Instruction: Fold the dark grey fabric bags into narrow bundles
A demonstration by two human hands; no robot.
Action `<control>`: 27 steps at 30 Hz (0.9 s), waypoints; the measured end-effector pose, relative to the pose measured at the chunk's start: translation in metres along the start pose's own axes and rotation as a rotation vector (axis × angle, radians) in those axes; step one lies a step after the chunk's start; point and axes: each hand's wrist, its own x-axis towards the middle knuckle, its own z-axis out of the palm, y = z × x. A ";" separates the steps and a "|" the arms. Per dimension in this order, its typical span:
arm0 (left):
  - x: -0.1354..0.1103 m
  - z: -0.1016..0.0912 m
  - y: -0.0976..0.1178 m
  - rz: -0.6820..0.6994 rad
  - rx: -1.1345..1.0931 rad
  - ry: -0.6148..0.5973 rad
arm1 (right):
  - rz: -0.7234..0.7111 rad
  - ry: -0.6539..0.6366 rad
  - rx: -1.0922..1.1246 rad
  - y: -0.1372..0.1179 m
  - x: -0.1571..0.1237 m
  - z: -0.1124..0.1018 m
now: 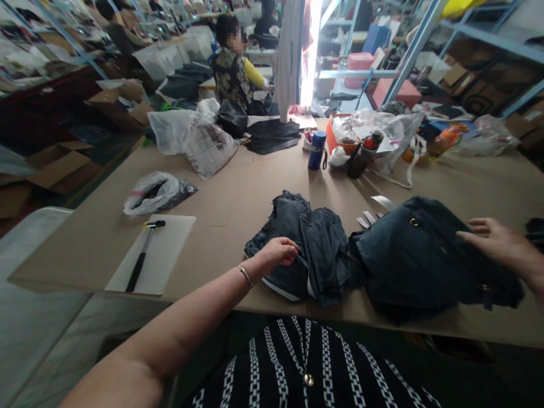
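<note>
A dark blue-grey cloth bag (420, 255) with a brass eyelet lies at the right of the table's near edge. My right hand (499, 241) is at the bag's right side, fingers stretched out and apart. Left of the bag lie folded dark cloth pieces (325, 249) with pale edging along the bottom. My left hand (278, 252) is over these pieces with its fingers curled in; whatever they may hold is hidden. A metal bangle (245, 276) circles that wrist.
A black-handled hammer (142, 255) rests on a white board (170, 249) at the left. Behind are plastic bags (204, 136), a blue flask (317, 150), a dark bottle (363, 153) and an orange box (340, 133). White strips (365, 218) lie by the bag. A person (233, 73) sits beyond the table.
</note>
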 end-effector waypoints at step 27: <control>0.001 0.053 -0.032 0.100 -0.152 -0.109 | -0.006 -0.822 0.775 -0.164 -0.145 0.198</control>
